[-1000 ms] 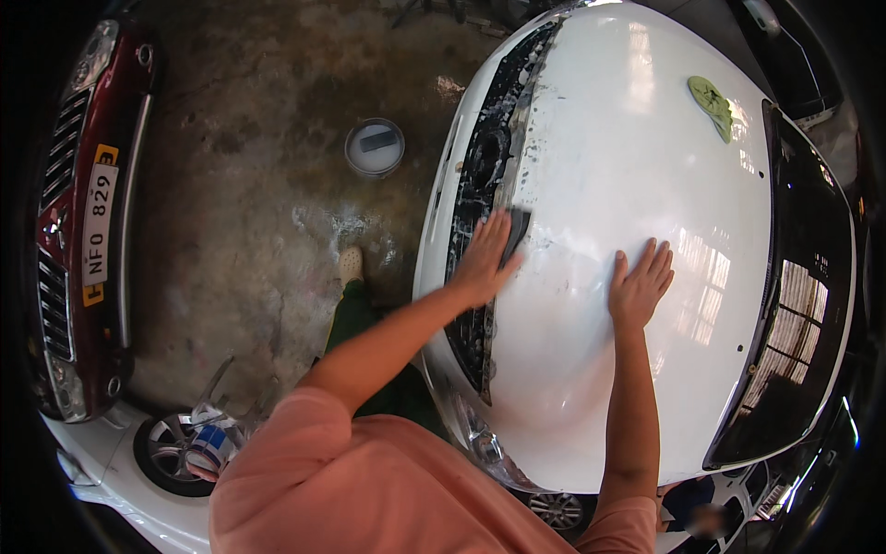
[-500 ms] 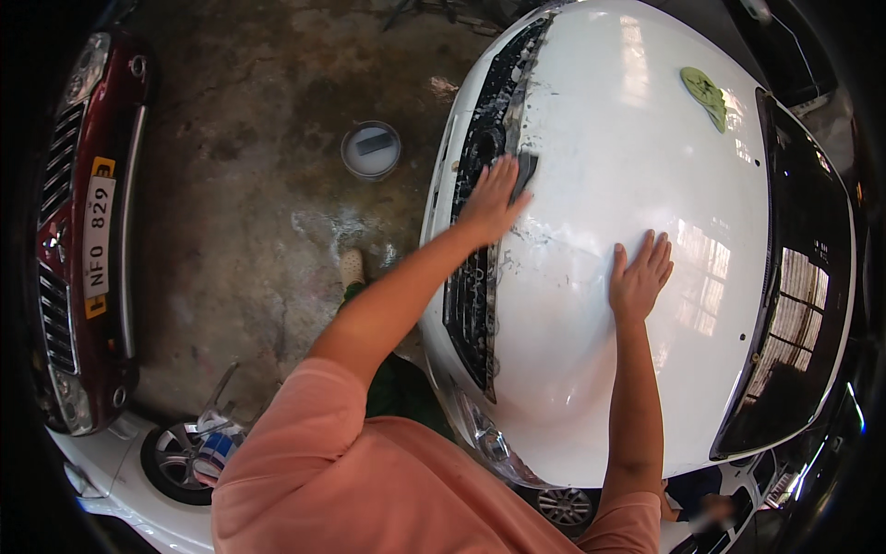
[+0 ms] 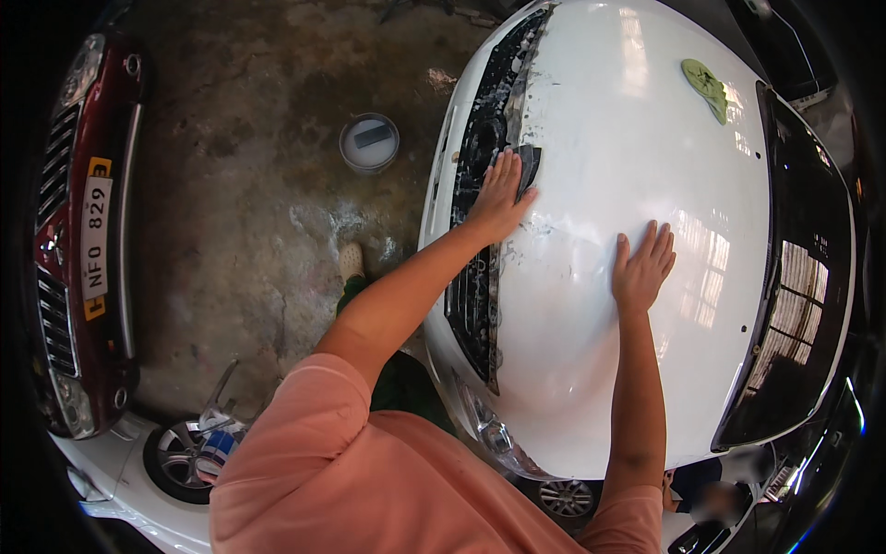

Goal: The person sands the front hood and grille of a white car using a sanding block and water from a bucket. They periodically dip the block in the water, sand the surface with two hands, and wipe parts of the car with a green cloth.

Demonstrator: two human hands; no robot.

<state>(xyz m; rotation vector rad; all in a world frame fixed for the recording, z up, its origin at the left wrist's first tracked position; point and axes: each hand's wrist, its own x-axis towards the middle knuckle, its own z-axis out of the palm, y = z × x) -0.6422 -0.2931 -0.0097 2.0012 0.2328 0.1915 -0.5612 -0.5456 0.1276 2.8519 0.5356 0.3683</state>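
Observation:
My left hand (image 3: 501,197) lies over the front edge of a white car hood (image 3: 591,138), its fingers pressing a dark grey sheet of sandpaper (image 3: 530,164) against the paint. Most of that sheet is hidden under the fingers. Scuffed, chipped paint runs along this edge, beside the black grille opening (image 3: 475,277). Farther right, my right hand (image 3: 641,270) rests flat on the hood with fingers stretched out and nothing in it. A crumpled green cloth (image 3: 705,90) sits on the far part of the hood, near the windshield (image 3: 794,286).
On the wet concrete floor (image 3: 249,185) stands a round basin (image 3: 369,164) of cloudy water with a grey block in it. A dark red car (image 3: 111,212) is parked at left, a white car (image 3: 138,489) at lower left. Another person (image 3: 697,485) is at lower right.
My left hand has slid slightly to the right along the hood edge with the sandpaper. The right hand stays flat in nearly the same spot.

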